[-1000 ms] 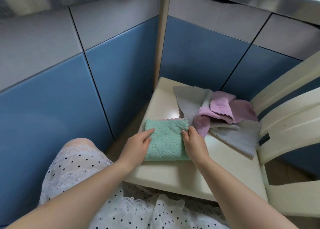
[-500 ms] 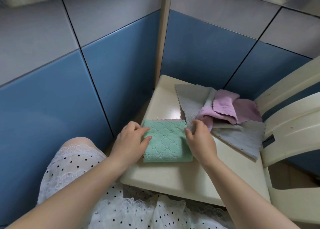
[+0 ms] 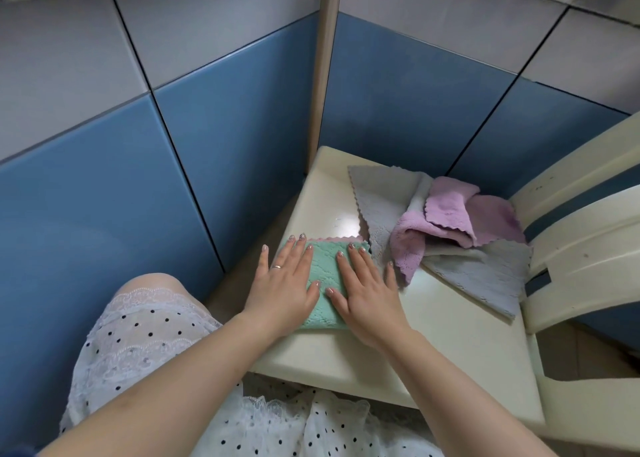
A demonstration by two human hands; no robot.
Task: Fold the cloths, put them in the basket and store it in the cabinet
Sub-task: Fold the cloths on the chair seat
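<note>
A folded green cloth (image 3: 325, 264) with a pink scalloped edge showing at its far side lies on the cream chair seat (image 3: 446, 335). My left hand (image 3: 285, 283) lies flat on its left half, fingers straight. My right hand (image 3: 367, 288) presses flat on its right half. Behind and to the right, a crumpled pink cloth (image 3: 446, 221) sits on top of spread grey cloths (image 3: 485, 276). No basket is in view.
Blue and grey cabinet doors (image 3: 225, 138) wrap the corner behind the chair, with a beige post (image 3: 323, 76) between them. The chair's cream backrest slats (image 3: 588, 242) rise at the right. My knee in a dotted white skirt (image 3: 145, 318) is at the lower left.
Both hands have gone from holding the green cloth's side edges to lying flat on top of it, fingers stretched out. The cloth stays in place on the seat.
</note>
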